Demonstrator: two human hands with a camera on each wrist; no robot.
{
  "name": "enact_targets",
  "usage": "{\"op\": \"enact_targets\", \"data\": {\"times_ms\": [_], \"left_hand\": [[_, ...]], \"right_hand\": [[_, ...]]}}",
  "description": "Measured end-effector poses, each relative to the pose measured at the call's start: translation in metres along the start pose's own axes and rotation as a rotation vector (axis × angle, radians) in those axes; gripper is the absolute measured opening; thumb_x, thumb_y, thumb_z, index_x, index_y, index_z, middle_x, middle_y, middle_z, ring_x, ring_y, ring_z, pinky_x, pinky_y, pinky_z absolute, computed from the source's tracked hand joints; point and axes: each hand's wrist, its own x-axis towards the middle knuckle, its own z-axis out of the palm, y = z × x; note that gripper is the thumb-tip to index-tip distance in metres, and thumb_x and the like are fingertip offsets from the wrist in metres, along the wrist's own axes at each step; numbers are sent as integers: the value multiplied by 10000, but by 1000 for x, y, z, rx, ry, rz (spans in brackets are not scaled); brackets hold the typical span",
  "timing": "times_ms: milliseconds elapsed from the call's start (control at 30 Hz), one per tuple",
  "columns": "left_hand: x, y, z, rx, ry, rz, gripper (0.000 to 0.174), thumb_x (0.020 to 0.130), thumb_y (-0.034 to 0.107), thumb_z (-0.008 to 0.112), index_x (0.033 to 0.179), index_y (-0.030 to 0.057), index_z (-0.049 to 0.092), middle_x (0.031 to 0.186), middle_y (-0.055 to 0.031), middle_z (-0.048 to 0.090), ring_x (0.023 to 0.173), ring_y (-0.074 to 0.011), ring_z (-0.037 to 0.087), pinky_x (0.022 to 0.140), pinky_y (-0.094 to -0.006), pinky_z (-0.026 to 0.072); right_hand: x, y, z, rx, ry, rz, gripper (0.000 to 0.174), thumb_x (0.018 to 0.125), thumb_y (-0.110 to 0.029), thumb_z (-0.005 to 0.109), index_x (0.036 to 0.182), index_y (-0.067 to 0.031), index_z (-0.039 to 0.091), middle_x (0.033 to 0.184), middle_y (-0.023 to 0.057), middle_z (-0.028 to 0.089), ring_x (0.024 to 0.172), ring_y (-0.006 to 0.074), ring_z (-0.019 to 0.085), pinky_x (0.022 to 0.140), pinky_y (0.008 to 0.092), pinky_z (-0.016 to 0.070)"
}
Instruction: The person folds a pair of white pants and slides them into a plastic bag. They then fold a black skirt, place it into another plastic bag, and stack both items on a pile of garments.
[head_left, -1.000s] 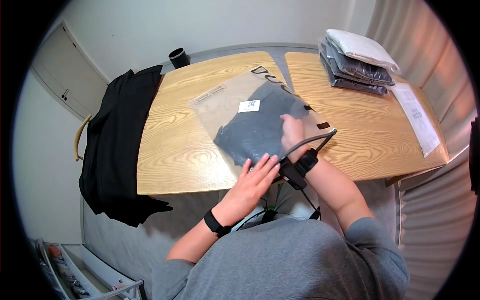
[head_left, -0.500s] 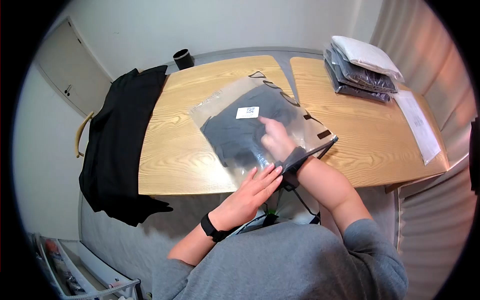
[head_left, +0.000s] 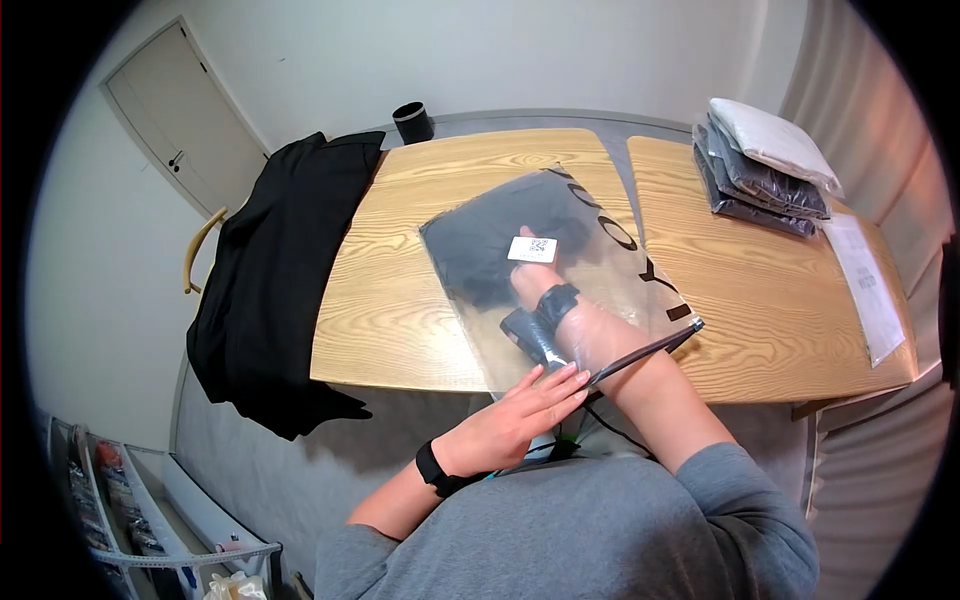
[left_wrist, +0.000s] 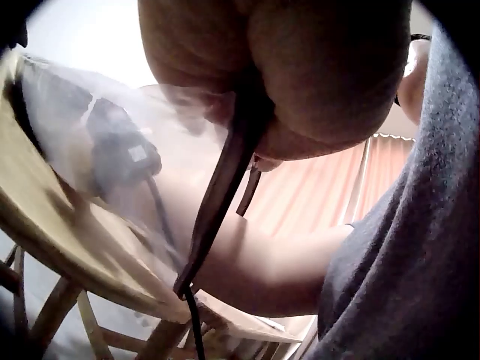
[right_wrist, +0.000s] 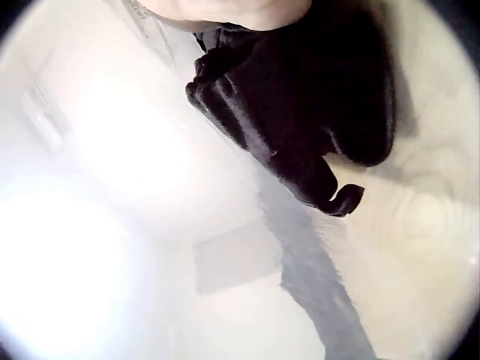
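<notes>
A clear plastic bag (head_left: 630, 290) with black lettering lies slanted on the table, its dark-edged mouth (head_left: 655, 348) facing the body. My right hand (head_left: 533, 285) is inside it up to the forearm, gripping a dark garment (head_left: 465, 255) near the far end. The bag's white label (head_left: 532, 250) covers part of its fingers. In the right wrist view the dark garment (right_wrist: 300, 105) bunches below the hand. My left hand (head_left: 515, 420) holds the near corner of the mouth; in the left wrist view the dark edge strip (left_wrist: 225, 187) passes between thumb and fingers.
Black trousers (head_left: 290, 250) hang over the table's left end, by a chair. On the right table (head_left: 690, 270), past a gap, stands a stack of bagged clothes (head_left: 765, 165) beside a flat white packet (head_left: 860, 285). A rack (head_left: 150, 510) stands at lower left.
My right hand has pushed deeper into the bag, carrying the dark garment toward the far left corner. My left hand stays at the mouth. The head view has shifted slightly.
</notes>
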Motion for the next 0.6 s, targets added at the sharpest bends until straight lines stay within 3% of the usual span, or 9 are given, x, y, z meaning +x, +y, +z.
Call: {"op": "enact_targets", "data": {"times_ms": [67,167,267,300,400,433,467,533,600], "left_hand": [[-2,-2,-1,6,-4,-10,751,674,-224,371,1368,64,374,1463,-121,294,1371,-288,242,1106,-497,181],[-2,-5,1,-1,2,-17,753,671,-228,371,1365,65,381,1458,-123,304,1369,-290,248,1107,-493,182],[-1,-5,0,-59,39,13,744,671,-230,366,1355,62,396,1452,-125,317,1365,-295,256,1104,-492,189],[-1,-5,-1,-56,54,19,735,674,-230,363,1349,57,402,1448,-127,323,1363,-300,259,1103,-491,192],[-1,-4,-1,-13,72,19,709,686,-224,367,1341,45,404,1437,-143,337,1355,-312,275,1099,-488,202],[-1,-3,-1,4,97,1,705,690,-220,371,1344,43,398,1432,-150,342,1351,-313,284,1098,-486,205],[-1,-4,-2,22,122,-17,702,694,-217,376,1346,42,393,1427,-158,347,1348,-313,292,1097,-485,208],[-1,-7,-2,19,158,1,707,688,-215,388,1349,36,383,1419,-176,350,1342,-321,301,1093,-481,217],[0,-8,-3,12,195,8,710,680,-218,390,1346,27,382,1417,-189,347,1342,-333,298,1092,-480,220]], "right_hand": [[-96,-142,-74,904,193,425,290,889,-275,599,1074,-56,561,979,51,549,835,122,472,763,276,423],[-135,-194,-95,675,176,317,309,860,-284,647,1079,-81,570,1003,32,567,879,122,487,764,295,428],[-112,-155,-83,825,108,226,212,872,-161,614,1037,-34,572,971,78,621,856,176,597,715,323,477],[-122,-167,-97,699,60,270,111,880,-76,578,975,-46,628,896,58,657,771,148,610,679,311,477],[-144,-200,-126,533,-48,251,105,875,-111,593,904,-45,670,877,44,670,775,143,614,665,304,482],[-125,-187,-127,476,-210,138,143,866,-145,589,900,-39,678,884,97,678,805,220,637,695,331,488],[-113,-169,-129,473,-210,144,143,866,-145,589,900,-39,678,884,97,678,805,220,637,695,331,488],[-119,-172,-142,-246,-65,-198,150,831,-139,593,883,-25,676,865,167,663,806,334,622,716,390,482],[-154,-199,-165,-315,-16,-180,191,806,-133,571,933,-24,663,955,217,624,913,394,573,773,424,468]]}}
